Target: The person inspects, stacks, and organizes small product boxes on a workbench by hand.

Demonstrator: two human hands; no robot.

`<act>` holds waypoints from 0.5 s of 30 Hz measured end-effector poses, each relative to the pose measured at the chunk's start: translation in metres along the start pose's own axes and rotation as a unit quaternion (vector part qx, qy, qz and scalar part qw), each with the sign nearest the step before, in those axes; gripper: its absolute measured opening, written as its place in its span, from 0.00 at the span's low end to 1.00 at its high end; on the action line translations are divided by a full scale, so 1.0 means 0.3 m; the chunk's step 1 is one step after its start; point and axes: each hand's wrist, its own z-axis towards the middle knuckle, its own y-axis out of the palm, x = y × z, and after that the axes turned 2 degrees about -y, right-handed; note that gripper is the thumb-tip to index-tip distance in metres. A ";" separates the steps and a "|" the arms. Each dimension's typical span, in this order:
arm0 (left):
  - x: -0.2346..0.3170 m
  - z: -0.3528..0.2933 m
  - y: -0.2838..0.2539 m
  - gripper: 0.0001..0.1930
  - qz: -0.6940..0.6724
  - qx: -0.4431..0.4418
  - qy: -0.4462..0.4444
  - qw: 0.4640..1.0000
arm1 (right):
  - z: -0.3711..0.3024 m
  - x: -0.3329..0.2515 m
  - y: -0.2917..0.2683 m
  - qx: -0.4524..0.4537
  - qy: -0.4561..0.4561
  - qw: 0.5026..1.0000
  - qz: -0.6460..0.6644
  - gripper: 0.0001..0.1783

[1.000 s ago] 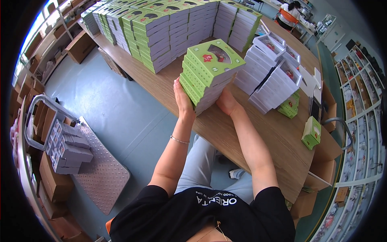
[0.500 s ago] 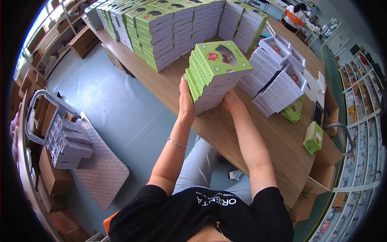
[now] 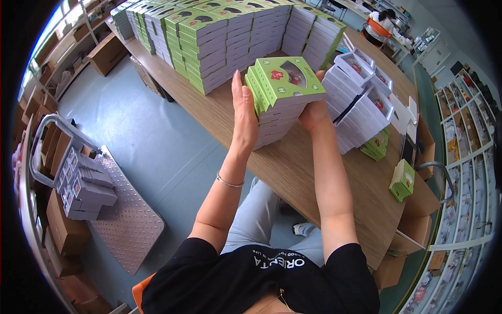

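Note:
A stack of flat green-and-white boxes (image 3: 285, 104) stands near the table edge in front of me. The top box has a dark curved window and a red figure printed on its lid. Flat against the stack's left side lies my left hand (image 3: 244, 112), its fingers stretched upward. My right hand (image 3: 315, 112) rests along the opposite side, with fingertips showing by the top box's right corner and the rest of the fingers partly hidden. The upper boxes sit slightly out of line with those below.
Rows of stacked green boxes (image 3: 204, 52) fill the table's far left. White trays with clear windows (image 3: 361, 104) pile up at the right, near a small green box (image 3: 402, 180). A platform cart (image 3: 125, 220) stands on the floor at left; a person (image 3: 379, 29) sits far back.
Both hands have moved up along the stack's sides. The left fingers now stretch above the side, and the right fingertips have come into sight at the top corner.

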 end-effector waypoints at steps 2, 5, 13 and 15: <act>0.048 0.002 0.011 0.39 -0.016 -0.007 0.045 0.999 | -0.016 -0.050 0.048 -0.009 -0.050 0.998 0.025 0.49; 0.064 0.014 0.014 0.37 0.019 -0.008 0.064 0.998 | -0.010 -0.068 0.073 -0.025 -0.094 0.995 0.012 0.47; 0.056 0.055 0.016 0.35 0.054 -0.028 0.090 0.994 | 0.011 -0.086 0.065 -0.023 -0.040 0.999 0.002 0.45; 0.032 0.085 -0.030 0.40 0.027 -0.029 0.052 0.998 | -0.005 -0.055 0.010 0.074 -0.072 0.994 -0.021 0.41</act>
